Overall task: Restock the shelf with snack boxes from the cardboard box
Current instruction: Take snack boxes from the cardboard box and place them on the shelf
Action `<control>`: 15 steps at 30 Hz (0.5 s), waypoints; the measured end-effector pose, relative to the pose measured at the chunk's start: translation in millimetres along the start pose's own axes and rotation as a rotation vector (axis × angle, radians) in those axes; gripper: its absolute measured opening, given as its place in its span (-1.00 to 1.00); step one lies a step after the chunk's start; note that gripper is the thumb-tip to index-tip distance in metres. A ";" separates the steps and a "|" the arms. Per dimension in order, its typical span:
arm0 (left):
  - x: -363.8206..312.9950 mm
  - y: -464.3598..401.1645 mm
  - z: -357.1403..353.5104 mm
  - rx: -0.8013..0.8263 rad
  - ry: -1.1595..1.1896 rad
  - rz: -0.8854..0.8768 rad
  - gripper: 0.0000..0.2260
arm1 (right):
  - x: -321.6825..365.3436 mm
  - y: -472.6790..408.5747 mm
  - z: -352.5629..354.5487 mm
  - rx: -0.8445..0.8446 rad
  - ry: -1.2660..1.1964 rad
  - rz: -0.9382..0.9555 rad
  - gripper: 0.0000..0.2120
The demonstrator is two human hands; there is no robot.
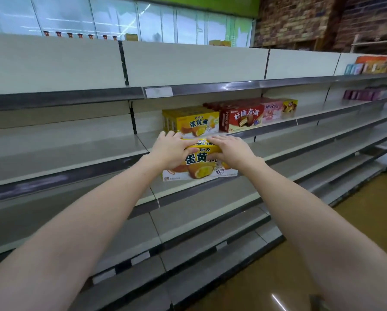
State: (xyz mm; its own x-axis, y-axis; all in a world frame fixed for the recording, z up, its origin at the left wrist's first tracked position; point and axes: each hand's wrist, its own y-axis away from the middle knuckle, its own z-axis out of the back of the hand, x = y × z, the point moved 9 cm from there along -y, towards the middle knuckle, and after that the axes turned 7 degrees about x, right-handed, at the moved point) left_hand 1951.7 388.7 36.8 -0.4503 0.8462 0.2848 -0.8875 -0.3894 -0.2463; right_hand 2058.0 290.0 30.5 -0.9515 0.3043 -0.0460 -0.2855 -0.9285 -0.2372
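A yellow snack box (200, 166) with pictured cakes sits in both my hands, level with the front edge of the second shelf (80, 151). My left hand (171, 150) grips its left end, fingers over the top and thumb on the front. My right hand (229, 149) grips its right end the same way. Just behind it, a row of matching yellow boxes (191, 121) stands on that shelf. The cardboard box is out of view.
Red boxes (240, 118), pink boxes (272, 111) and a small yellow-brown box (290, 105) stand to the right of the yellow row. Purple packs (360, 94) and colourful packs (372, 65) fill the far right shelves. Lower shelves (206, 212) are bare, with brown floor (266, 277) at the right.
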 end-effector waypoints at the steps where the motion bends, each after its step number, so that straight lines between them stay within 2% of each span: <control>1: 3.1 -10.9 -1.4 0.001 -0.005 0.013 -0.54 | -6.6 -10.8 -1.9 -0.004 -0.001 0.003 -0.30; 7: 14.9 -77.4 -8.6 0.014 0.013 0.088 -0.55 | -53.9 -75.4 -8.5 -0.011 0.014 0.006 -0.32; 15: 30.8 -165.8 -22.9 0.021 0.051 0.193 -0.52 | -116.2 -153.2 -10.1 -0.182 -0.057 0.037 -0.34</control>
State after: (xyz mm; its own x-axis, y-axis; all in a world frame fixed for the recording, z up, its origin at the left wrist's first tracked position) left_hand 2087.2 487.7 65.1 -0.6072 0.7722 0.1869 -0.7873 -0.5533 -0.2719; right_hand 2213.5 399.0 62.4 -0.9673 0.2535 -0.0042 -0.2298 -0.8837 -0.4078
